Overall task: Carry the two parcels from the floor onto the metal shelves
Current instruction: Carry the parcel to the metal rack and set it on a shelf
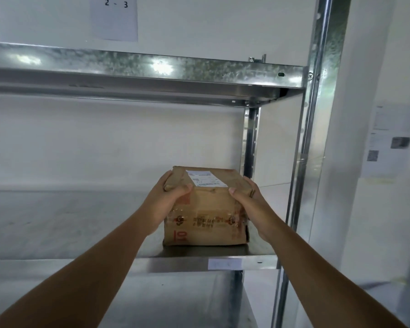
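A brown cardboard parcel (206, 207) with a white label on top sits on the middle metal shelf (81, 223), right of centre in the frame, close to the shelf's front edge. The left hand (163, 204) grips its left upper corner, thumb curled over the near top edge; the right hand (251, 200) clasps the right side likewise. A paper sign (115, 17) reading "2 - 3" hangs on the wall at upper left, above the upper shelf (152, 74)

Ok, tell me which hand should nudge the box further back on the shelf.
Left, probably. The left hand has open shelf beside it. The right hand grips the cardboard box close to the rear upright post, so it has less room.
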The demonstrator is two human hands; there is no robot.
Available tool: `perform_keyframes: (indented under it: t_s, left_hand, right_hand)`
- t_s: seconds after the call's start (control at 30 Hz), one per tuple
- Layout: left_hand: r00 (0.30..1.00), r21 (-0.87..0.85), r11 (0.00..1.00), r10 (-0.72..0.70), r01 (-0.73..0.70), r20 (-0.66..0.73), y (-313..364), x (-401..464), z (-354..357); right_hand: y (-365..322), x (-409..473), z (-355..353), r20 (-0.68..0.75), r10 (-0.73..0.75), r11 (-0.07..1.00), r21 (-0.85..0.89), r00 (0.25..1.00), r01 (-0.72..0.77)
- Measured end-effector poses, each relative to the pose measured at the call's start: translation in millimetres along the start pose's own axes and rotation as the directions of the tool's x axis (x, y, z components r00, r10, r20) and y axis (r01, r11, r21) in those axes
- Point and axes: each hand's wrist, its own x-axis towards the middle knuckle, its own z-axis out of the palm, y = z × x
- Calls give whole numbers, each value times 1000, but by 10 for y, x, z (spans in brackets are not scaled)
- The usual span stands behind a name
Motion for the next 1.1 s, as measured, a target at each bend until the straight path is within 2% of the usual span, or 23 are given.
perform_keyframes:
  t_s: [0.23, 0.43, 0.67, 0.87, 0.97, 1.1]
  left_hand:
    - [997, -34, 999, -37, 35, -66, -87, 158, 23]
    - [1000, -22, 1000, -11, 10, -21, -70, 127, 4]
    - [999, 22, 1000, 15, -15, -30, -52, 21, 11]
    - [999, 90, 995, 54, -53, -10, 19, -165, -97]
    - [994, 204, 974, 106, -99, -23, 80, -242, -236]
    - [966, 333, 918, 250, -217, -60, 233, -396, -376]
  right_hand:
    - [94, 134, -45, 22, 20, 1000, 6, 1000, -20]
    - [88, 130, -79, 54, -11, 1000, 20, 998, 9]
    - [58, 111, -83, 79, -22, 999, 40, 997, 19]
    - [-39, 69, -84, 93, -48, 999, 5, 994, 48]
    - [-173, -50, -94, 115, -103, 987, -109, 988, 115]
    - [-358, -234, -71, 82, -285, 923, -246, 955, 296]
